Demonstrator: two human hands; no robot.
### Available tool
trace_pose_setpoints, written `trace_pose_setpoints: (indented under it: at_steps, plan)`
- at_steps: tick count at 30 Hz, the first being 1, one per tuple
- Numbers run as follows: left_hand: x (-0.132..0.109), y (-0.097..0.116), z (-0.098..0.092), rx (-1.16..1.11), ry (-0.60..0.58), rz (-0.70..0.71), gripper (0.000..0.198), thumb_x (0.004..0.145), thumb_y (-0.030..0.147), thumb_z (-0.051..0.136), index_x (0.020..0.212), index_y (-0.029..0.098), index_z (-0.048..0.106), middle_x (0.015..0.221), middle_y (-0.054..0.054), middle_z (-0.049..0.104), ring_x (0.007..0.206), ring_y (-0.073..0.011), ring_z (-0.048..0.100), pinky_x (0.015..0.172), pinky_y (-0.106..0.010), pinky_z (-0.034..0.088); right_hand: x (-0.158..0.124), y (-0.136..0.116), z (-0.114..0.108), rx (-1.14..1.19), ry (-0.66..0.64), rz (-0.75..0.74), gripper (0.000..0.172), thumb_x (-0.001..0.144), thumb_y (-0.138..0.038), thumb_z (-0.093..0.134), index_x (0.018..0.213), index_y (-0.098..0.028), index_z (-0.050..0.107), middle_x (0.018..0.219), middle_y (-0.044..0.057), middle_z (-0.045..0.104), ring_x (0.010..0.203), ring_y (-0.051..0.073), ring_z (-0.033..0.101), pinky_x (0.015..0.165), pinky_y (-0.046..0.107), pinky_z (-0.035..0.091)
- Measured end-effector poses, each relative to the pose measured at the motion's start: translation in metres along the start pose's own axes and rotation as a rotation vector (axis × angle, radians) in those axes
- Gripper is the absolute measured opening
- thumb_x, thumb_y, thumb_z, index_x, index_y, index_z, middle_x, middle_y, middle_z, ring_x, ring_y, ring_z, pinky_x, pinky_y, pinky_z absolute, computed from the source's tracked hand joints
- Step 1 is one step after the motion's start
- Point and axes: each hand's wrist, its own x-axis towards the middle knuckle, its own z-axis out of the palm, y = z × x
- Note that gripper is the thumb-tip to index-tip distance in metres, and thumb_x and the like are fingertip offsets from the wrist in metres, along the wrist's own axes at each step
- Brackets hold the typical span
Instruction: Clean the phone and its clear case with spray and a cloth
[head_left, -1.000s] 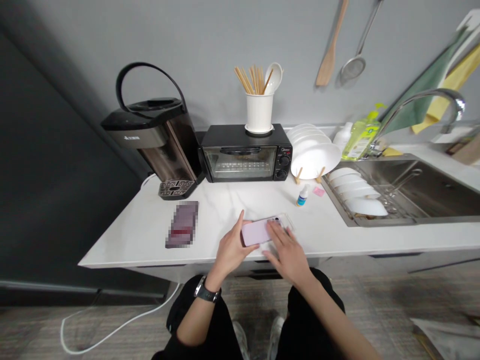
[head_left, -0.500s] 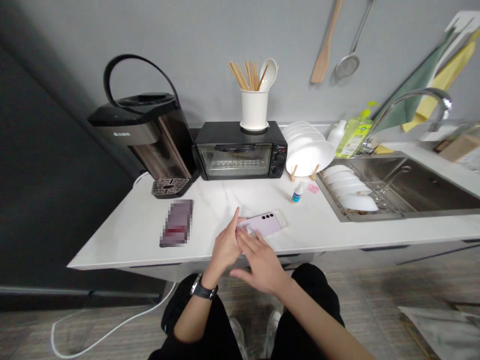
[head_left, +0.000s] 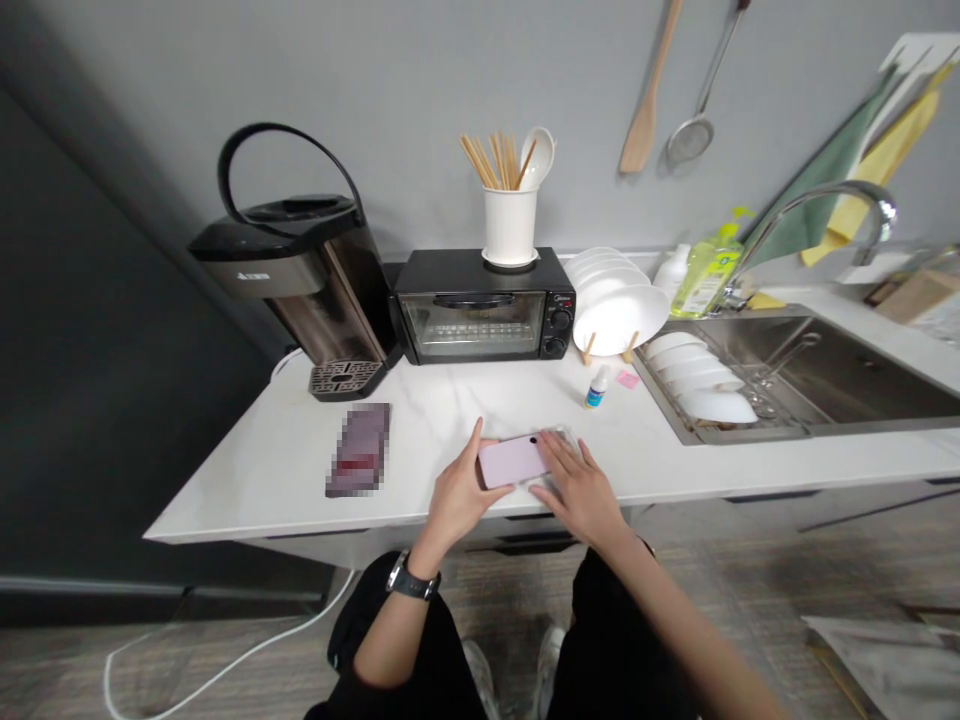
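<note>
White counter beneath, the phone stretches sideways from the left hand, gripping one end between parted thumb and fingers, to the right hand, flat over the other.

The white countertop bears a water dispenser, toaster oven and plate rack. A small bottle stands near a pink slip.

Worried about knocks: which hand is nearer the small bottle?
Right. The right hand lies on the phone, in front of the bottle; the left hand holds the phone's left end.
</note>
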Motion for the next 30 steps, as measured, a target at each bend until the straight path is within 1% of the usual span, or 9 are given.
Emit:
trace_pose_setpoints:
  at_steps: [2,7,12,15,17,21,25,28,30]
  plan:
    - [0.001,0.000,0.000,-0.003,-0.002,0.002,0.112,0.081,0.029,0.081,0.167,0.033,0.009,0.144,-0.002,0.064,0.127,-0.0247,0.063,0.107,-0.038,0.049,0.002,-0.002,0.002,-0.010,0.024,0.025,0.073,0.105,-0.054,0.051,0.162,-0.012,0.034,0.164,0.019,0.039,0.153,0.034,0.035,0.125,0.061,0.028]
    - [0.000,-0.003,0.001,-0.001,-0.005,-0.013,0.098,0.088,0.024,0.068,0.167,0.032,0.011,0.145,-0.004,0.063,0.123,-0.0233,0.066,0.104,-0.037,0.050,-0.002,-0.014,0.005,0.139,-0.111,-0.225,0.077,0.103,-0.060,0.052,0.164,-0.016,0.030,0.163,0.013,0.042,0.151,0.027,0.041,0.127,0.052,0.030]
    - [0.001,-0.003,0.001,0.029,0.010,0.006,0.111,0.080,0.033,0.082,0.166,0.032,0.013,0.143,-0.002,0.064,0.129,-0.0245,0.062,0.107,-0.037,0.048,0.003,0.007,-0.001,-0.022,0.026,0.070,0.069,0.105,-0.051,0.052,0.158,-0.008,0.042,0.161,0.022,0.042,0.150,0.038,0.040,0.124,0.063,0.030]
    - [0.001,-0.004,0.001,0.016,0.016,0.002,0.100,0.084,0.027,0.077,0.165,0.031,0.018,0.144,-0.003,0.063,0.127,-0.0234,0.064,0.107,-0.036,0.049,0.009,-0.010,0.005,0.058,-0.022,-0.081,0.083,0.098,-0.060,0.060,0.157,-0.005,0.041,0.161,0.022,0.043,0.153,0.036,0.036,0.126,0.055,0.031]
    - [0.001,-0.005,0.001,0.012,0.018,0.003,0.095,0.086,0.024,0.072,0.165,0.031,0.020,0.144,-0.004,0.063,0.124,-0.0224,0.066,0.106,-0.036,0.050,0.004,-0.017,0.006,0.133,-0.084,-0.220,0.077,0.101,-0.056,0.057,0.160,-0.012,0.037,0.163,0.015,0.043,0.154,0.029,0.036,0.127,0.050,0.031]
    - [0.002,-0.008,0.004,0.042,0.041,0.046,0.094,0.082,0.030,0.080,0.162,0.030,0.032,0.145,-0.004,0.063,0.130,-0.0237,0.062,0.111,-0.038,0.048,-0.014,0.023,-0.010,0.100,-0.028,-0.069,0.054,0.108,-0.027,0.042,0.161,-0.019,0.038,0.162,0.011,0.046,0.151,0.025,0.041,0.124,0.052,0.036]
    - [0.005,-0.009,0.001,0.052,0.040,0.140,0.057,0.083,0.036,0.081,0.137,0.027,0.066,0.146,-0.005,0.064,0.133,-0.0238,0.061,0.117,-0.038,0.045,-0.021,0.072,-0.016,0.157,0.019,0.026,0.057,0.103,-0.012,0.038,0.159,-0.023,0.043,0.159,0.006,0.050,0.146,0.020,0.049,0.121,0.045,0.043]
    - [0.013,-0.003,-0.012,0.050,0.027,0.148,0.038,0.092,0.043,0.071,0.126,0.026,0.074,0.134,-0.005,0.072,0.125,-0.0243,0.067,0.114,-0.039,0.048,-0.019,0.078,-0.007,0.200,0.104,0.110,0.062,0.099,-0.006,0.037,0.158,-0.024,0.044,0.157,0.006,0.052,0.142,0.021,0.053,0.118,0.044,0.047]
    - [0.020,0.006,-0.023,0.100,0.034,0.115,0.031,0.098,0.045,0.061,0.115,0.025,0.076,0.112,-0.005,0.080,0.104,-0.0239,0.076,0.099,-0.036,0.055,-0.017,0.076,-0.001,0.234,0.145,0.201,0.062,0.099,-0.008,0.039,0.158,-0.022,0.044,0.152,0.007,0.058,0.135,0.023,0.061,0.112,0.044,0.053]
